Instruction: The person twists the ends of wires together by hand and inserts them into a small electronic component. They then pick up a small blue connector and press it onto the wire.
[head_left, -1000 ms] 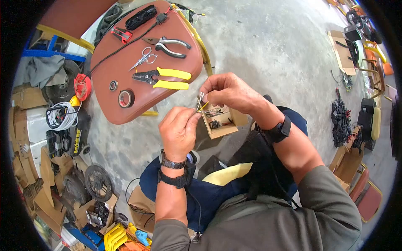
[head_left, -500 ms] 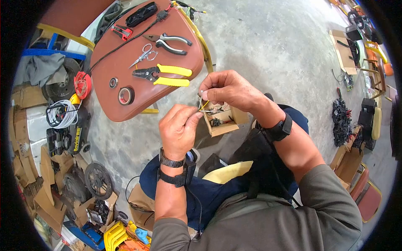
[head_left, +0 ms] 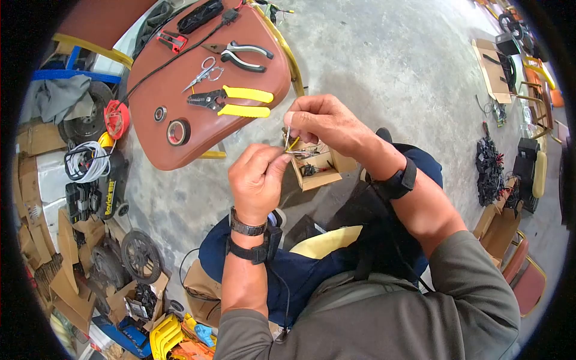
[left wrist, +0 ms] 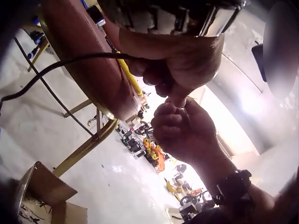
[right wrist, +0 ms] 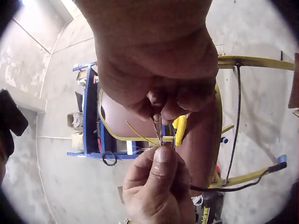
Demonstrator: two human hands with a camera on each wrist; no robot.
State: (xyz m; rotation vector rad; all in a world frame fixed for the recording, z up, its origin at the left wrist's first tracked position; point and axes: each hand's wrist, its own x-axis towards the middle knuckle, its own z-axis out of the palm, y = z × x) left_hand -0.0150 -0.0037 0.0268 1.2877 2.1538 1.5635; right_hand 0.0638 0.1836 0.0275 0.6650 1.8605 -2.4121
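My left hand point(head_left: 255, 183) pinches a small bundle of thin wires between thumb and forefinger. My right hand point(head_left: 329, 125), just above it and to its right, pinches the upper ends of pale, twisted-looking wires point(right wrist: 158, 125) that run up from the left fingertips. A separate yellow wire point(right wrist: 138, 131) sticks out sideways from the left hand's grip. In the left wrist view the two hands meet fingertip to fingertip, hiding most of the wires. A black cable point(left wrist: 70, 60) trails from the left hand there.
A brown padded seat point(head_left: 156, 135) carries yellow-handled wire strippers point(head_left: 231, 101), scissors point(head_left: 205, 73), pliers point(head_left: 243, 57), tape rolls and a red tool point(head_left: 172, 42). Below the hands is an open cardboard box point(head_left: 321, 180) with wiring inside. Wheels point(head_left: 141, 256) and cartons lie at left.
The right fingers have shifted their pinch on the pale wire ends, which now stand straighter between the hands. The left hand keeps its grip. The whole view has shifted slightly.
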